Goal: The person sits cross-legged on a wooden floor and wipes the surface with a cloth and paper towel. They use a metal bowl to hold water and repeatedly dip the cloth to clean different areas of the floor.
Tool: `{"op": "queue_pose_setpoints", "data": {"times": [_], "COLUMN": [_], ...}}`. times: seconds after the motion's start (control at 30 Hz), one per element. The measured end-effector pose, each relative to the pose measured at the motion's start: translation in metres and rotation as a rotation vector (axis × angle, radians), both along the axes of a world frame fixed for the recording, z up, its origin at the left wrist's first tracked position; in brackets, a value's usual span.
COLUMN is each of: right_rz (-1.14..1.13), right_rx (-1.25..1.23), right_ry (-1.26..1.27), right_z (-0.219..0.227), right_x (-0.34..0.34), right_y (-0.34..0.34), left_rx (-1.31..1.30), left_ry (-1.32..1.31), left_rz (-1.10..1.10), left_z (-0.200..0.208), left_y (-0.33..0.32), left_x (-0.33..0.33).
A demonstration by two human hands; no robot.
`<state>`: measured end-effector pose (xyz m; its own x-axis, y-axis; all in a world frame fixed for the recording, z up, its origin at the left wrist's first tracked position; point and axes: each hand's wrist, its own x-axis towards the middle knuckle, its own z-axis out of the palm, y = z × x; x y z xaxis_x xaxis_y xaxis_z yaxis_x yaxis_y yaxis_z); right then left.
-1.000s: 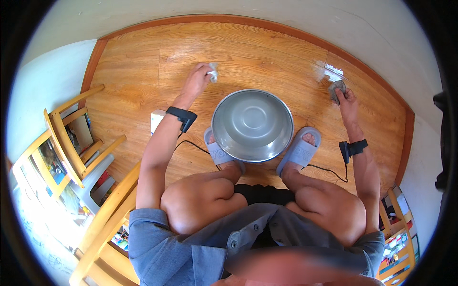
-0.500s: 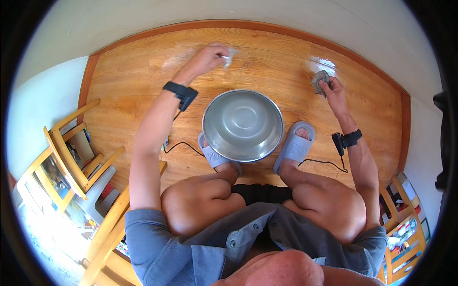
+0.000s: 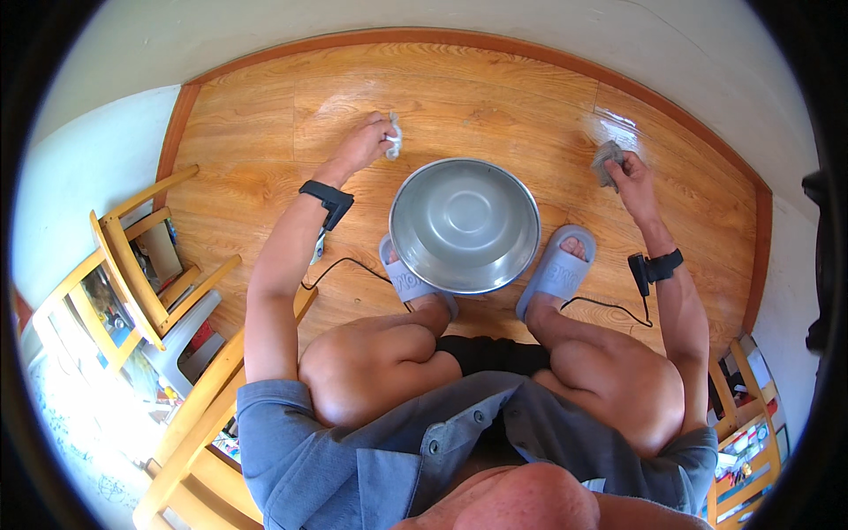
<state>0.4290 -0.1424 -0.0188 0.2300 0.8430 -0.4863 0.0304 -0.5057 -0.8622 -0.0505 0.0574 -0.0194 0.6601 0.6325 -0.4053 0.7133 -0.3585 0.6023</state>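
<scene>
While a metal basin (image 3: pixel 481 272), contents unclear, sat bodyward of the fingers (image 3: pixel 382 132), I logged left hand (image 3: pixel 360 145) pinching white wad (image 3: pixel 395 139), right hand (image 3: pixel 636 184) clamping grey rag (image 3: pixel 606 161), both outstretched.

1. A white cloth (image 3: pixel 395 137) shows pale against the wood; a grey cloth (image 3: pixel 606 163) reads darker, with a brownish cast;
2. A silver-grey basin (image 3: pixel 481 276) carries rings of lighter and darker grey;
3. Honey-orange floorboards (image 3: pixel 256 190) run with brown grain and darker knots, broken by white glare near a reddish-brown skirting board (image 3: pixel 424 37);
4. Off-white spreads across the far wall (image 3: pixel 442 13);
5. Lavender-grey slippers (image 3: pixel 560 272) bear lettering in a near-matching tone;
6. A slate-blue shirt (image 3: pixel 314 468) meets black shorts (image 3: pixel 490 356); black wrist straps (image 3: pixel 327 201) and a black cable (image 3: pixel 618 307) match;
7. Golden-yellow wooden frames (image 3: pixel 132 278) stand out against the pale bluish-white of the side wall (image 3: pixel 97 141)
</scene>
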Motion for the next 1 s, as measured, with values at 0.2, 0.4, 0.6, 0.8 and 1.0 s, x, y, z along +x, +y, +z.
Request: {"op": "queue_pose_setpoints", "data": {"times": [0.2,0.4,0.6,0.8,1.0], "right_rz": [0.454,0.765,0.857,0.839,0.772], "right_rx": [-0.262,-0.236,-0.274,-0.276,-0.320], "right_ry": [0.156,-0.154,-0.032,-0.143,-0.043], "right_z": [0.033,0.040,0.037,0.044,0.056], "right_x": [-0.042,-0.104,-0.116,-0.119,-0.105], "right_y": [0.012,-0.013,-0.023,-0.034,-0.055], "left_rx": [-0.270,-0.438,-0.366,-0.297,-0.227], "left_ry": [-0.216,-0.261,-0.140,-0.040,0.073], "left_rz": [0.083,0.276,0.303,0.268,0.261], "left_z": [-0.013,-0.010,0.008,0.003,-0.014], "left_y": [-0.002,0.000,-0.003,-0.005,-0.002], "left_x": [0.046,0.047,0.018,-0.007,-0.035]}}
